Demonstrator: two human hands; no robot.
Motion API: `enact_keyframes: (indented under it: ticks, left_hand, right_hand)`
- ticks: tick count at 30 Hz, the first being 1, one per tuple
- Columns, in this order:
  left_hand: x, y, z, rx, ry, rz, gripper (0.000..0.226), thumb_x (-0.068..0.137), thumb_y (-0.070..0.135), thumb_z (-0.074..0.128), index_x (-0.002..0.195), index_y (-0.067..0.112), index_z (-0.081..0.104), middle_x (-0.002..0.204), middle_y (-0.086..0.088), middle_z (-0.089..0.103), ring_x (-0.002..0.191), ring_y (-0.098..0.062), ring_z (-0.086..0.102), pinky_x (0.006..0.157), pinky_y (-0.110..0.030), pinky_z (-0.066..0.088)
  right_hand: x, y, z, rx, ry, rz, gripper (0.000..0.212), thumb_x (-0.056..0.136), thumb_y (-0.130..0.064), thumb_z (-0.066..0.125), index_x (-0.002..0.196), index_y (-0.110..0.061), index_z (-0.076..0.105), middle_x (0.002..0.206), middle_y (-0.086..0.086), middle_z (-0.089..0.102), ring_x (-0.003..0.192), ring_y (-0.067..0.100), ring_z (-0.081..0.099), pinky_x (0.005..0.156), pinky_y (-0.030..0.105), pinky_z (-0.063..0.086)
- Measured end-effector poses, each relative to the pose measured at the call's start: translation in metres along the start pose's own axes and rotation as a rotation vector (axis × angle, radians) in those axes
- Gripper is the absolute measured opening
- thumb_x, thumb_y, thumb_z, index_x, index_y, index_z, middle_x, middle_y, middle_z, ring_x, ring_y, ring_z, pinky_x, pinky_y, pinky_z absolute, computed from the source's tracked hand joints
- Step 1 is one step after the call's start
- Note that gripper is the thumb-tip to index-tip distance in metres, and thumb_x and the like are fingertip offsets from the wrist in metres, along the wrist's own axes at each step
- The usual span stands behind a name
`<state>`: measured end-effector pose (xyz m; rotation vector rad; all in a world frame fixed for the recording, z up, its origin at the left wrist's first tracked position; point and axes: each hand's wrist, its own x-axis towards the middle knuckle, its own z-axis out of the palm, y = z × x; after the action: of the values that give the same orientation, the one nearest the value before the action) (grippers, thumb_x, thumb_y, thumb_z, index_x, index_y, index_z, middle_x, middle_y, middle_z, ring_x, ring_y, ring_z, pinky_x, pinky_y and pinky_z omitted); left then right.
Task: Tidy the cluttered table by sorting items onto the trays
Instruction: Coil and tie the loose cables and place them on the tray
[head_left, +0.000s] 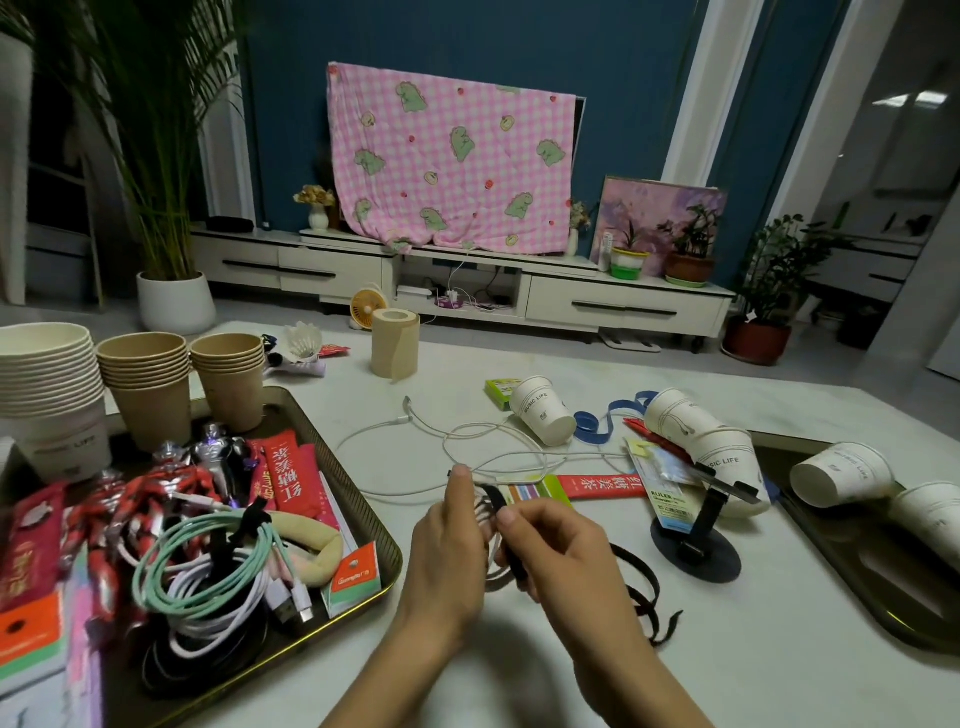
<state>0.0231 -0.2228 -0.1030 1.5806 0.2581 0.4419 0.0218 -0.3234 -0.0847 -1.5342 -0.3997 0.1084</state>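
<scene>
Over the table's middle, my left hand (451, 540) holds coiled loops of a white cable (488, 447), whose loose end trails back across the table. My right hand (561, 551) pinches a black strap (514, 551) that wraps around those loops. The left tray (358, 499) carries coiled cables, red sachets, toy figures and stacked paper cups. At the right edge, the right tray (831, 561) holds two tipped white cups (841, 474). More white cups (543, 409) lie on their sides on the table.
A black phone stand (696, 540) and black straps (644, 592) lie just right of my hands. A red sachet (602, 486), a blue ribbon (597, 421), a green box (498, 391), cards and a paper roll (396, 343) sit farther back.
</scene>
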Motion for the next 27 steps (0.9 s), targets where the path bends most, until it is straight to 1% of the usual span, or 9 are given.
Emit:
enact_keyframes:
  ticks: [2, 7, 11, 13, 15, 17, 20, 23, 27]
  left_hand:
    - [-0.002, 0.000, -0.002, 0.157, 0.045, 0.123, 0.059, 0.097, 0.035, 0.026, 0.049, 0.012, 0.053, 0.043, 0.005, 0.044, 0.056, -0.024, 0.043, 0.058, -0.028, 0.029]
    - [0.001, -0.001, -0.008, 0.280, 0.050, 0.230, 0.062, 0.098, 0.026, 0.036, 0.037, 0.016, 0.037, 0.034, 0.013, 0.047, 0.046, 0.003, 0.049, 0.047, -0.008, 0.034]
    - [0.002, -0.006, -0.010, 0.315, 0.011, 0.242, 0.057, 0.096, 0.021, 0.041, 0.039, 0.016, 0.043, 0.037, 0.009, 0.045, 0.043, -0.005, 0.041, 0.051, -0.015, 0.041]
    - [0.002, -0.006, -0.009, 0.277, -0.031, 0.204, 0.053, 0.094, 0.020, 0.043, 0.042, 0.015, 0.048, 0.040, 0.001, 0.047, 0.046, -0.008, 0.041, 0.060, -0.033, 0.052]
    - [0.001, -0.001, -0.009, 0.284, -0.049, 0.222, 0.053, 0.092, 0.018, 0.044, 0.040, 0.014, 0.047, 0.040, 0.000, 0.044, 0.046, -0.008, 0.038, 0.053, -0.024, 0.043]
    - [0.000, 0.004, -0.011, 0.306, -0.088, 0.244, 0.055, 0.091, 0.022, 0.043, 0.037, 0.019, 0.044, 0.036, 0.005, 0.038, 0.042, -0.008, 0.033, 0.046, -0.019, 0.029]
    - [0.000, 0.008, -0.012, 0.284, -0.126, 0.234, 0.053, 0.088, 0.031, 0.041, 0.036, 0.018, 0.042, 0.038, 0.005, 0.038, 0.043, -0.008, 0.032, 0.048, -0.025, 0.029]
    - [-0.002, 0.008, -0.013, 0.271, -0.127, 0.234, 0.058, 0.092, 0.016, 0.043, 0.034, 0.019, 0.043, 0.039, 0.006, 0.043, 0.043, -0.007, 0.037, 0.046, -0.021, 0.031]
    - [-0.010, 0.013, -0.009, 0.172, -0.146, 0.156, 0.066, 0.093, 0.006, 0.040, 0.028, 0.019, 0.045, 0.032, 0.009, 0.043, 0.035, -0.002, 0.042, 0.033, -0.009, 0.033]
  right_hand:
    - [0.000, 0.001, 0.004, -0.032, 0.021, -0.018, 0.017, 0.089, -0.003, 0.055, 0.075, 0.002, 0.063, 0.054, -0.003, 0.060, 0.047, 0.003, 0.052, 0.045, 0.010, 0.038]
    - [0.001, -0.001, 0.003, -0.100, 0.005, 0.061, 0.016, 0.086, -0.005, 0.059, 0.071, 0.000, 0.063, 0.054, 0.002, 0.056, 0.053, 0.009, 0.052, 0.048, 0.013, 0.039]
    - [0.000, -0.005, -0.004, -0.336, -0.069, 0.073, 0.017, 0.083, -0.013, 0.060, 0.069, -0.005, 0.066, 0.057, 0.002, 0.062, 0.054, 0.004, 0.051, 0.057, 0.015, 0.040]
    - [-0.001, -0.005, -0.010, -0.616, -0.025, -0.044, 0.016, 0.080, -0.025, 0.063, 0.065, -0.018, 0.065, 0.066, -0.008, 0.063, 0.062, -0.003, 0.052, 0.059, 0.010, 0.037]
    - [0.001, -0.007, -0.018, -0.819, 0.055, -0.222, 0.014, 0.073, -0.038, 0.069, 0.074, -0.031, 0.057, 0.082, -0.014, 0.055, 0.082, -0.004, 0.048, 0.072, 0.010, 0.036]
    - [0.006, -0.008, -0.027, -0.885, -0.024, -0.304, 0.035, 0.070, -0.040, 0.073, 0.096, -0.036, 0.050, 0.102, -0.018, 0.049, 0.099, -0.002, 0.042, 0.087, 0.012, 0.033]
    - [0.010, -0.010, -0.029, -0.696, -0.213, -0.226, 0.036, 0.075, -0.028, 0.074, 0.106, -0.031, 0.056, 0.109, -0.017, 0.059, 0.106, -0.004, 0.051, 0.095, 0.019, 0.039]
    - [0.008, -0.007, -0.026, -0.449, -0.268, -0.135, 0.029, 0.078, -0.011, 0.072, 0.102, -0.022, 0.060, 0.087, -0.009, 0.068, 0.083, 0.001, 0.063, 0.079, 0.019, 0.049]
    - [0.007, -0.004, -0.025, -0.275, -0.246, -0.014, 0.025, 0.074, 0.001, 0.072, 0.094, -0.010, 0.059, 0.065, -0.003, 0.063, 0.063, 0.006, 0.058, 0.062, 0.020, 0.046]
